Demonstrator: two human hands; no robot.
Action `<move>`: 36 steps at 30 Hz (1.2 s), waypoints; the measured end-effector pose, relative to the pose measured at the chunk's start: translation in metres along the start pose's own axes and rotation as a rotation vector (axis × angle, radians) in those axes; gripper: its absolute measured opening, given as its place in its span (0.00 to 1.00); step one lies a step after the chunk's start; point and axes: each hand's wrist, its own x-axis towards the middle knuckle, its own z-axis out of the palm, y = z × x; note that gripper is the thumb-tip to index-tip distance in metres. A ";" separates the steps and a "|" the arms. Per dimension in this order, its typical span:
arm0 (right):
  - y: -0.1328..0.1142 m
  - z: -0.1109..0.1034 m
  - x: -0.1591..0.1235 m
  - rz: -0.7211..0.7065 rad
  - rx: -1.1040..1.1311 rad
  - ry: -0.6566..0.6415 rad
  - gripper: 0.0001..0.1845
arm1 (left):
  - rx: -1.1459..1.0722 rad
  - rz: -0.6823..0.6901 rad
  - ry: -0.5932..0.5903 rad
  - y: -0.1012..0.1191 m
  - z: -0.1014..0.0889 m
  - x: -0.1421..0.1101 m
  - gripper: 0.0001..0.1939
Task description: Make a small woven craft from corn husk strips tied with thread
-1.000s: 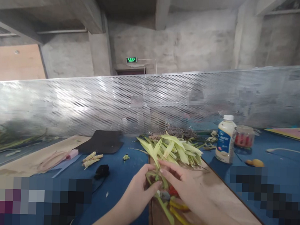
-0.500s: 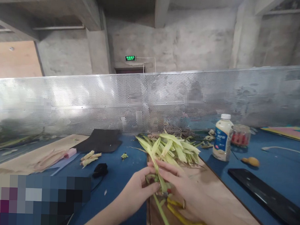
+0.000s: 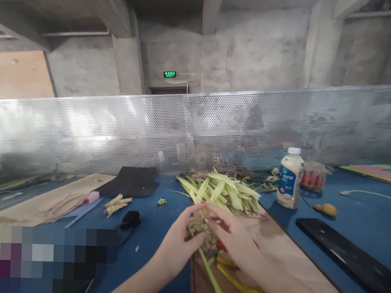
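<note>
My left hand (image 3: 181, 233) is closed around a long green stem (image 3: 212, 275) that slants down toward the lower edge. Thin green strands show between its thumb and fingers. Facing it, my right hand (image 3: 229, 235) arches over the same spot with bent fingers, the fingertips of both hands meeting; what its fingers pinch is hidden. Just beyond the hands lies a heap of pale green husk-like leaves (image 3: 229, 190). Below my right hand is a tool with yellow handles (image 3: 238, 282), its working end covered, with small red bits beside it.
A brown board (image 3: 294, 257) lies on the blue table (image 3: 159, 273). To the right are a bottle (image 3: 289, 179), a clear tub (image 3: 312, 175), a small tan gourd-shaped thing (image 3: 326, 209) and a black phone (image 3: 345, 254). At left are pale stubs (image 3: 117, 205) and a black sheet (image 3: 128, 182).
A broad pale leaf strip that ran from the heap down through my hands no longer shows between them. My right fingers have bent more and lifted into an arch.
</note>
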 end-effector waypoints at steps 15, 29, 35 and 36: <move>-0.011 -0.002 -0.003 0.086 0.057 0.087 0.28 | 0.020 -0.021 0.063 -0.007 -0.004 0.002 0.20; -0.018 -0.012 -0.001 0.108 0.209 -0.038 0.10 | 0.055 -0.052 0.040 -0.007 -0.001 0.002 0.19; -0.021 -0.010 -0.004 -0.050 -0.227 -0.072 0.06 | 0.080 -0.072 0.056 -0.008 -0.003 0.002 0.22; -0.022 -0.010 -0.005 -0.072 -0.269 -0.065 0.06 | 0.064 -0.072 0.053 -0.008 -0.003 0.002 0.22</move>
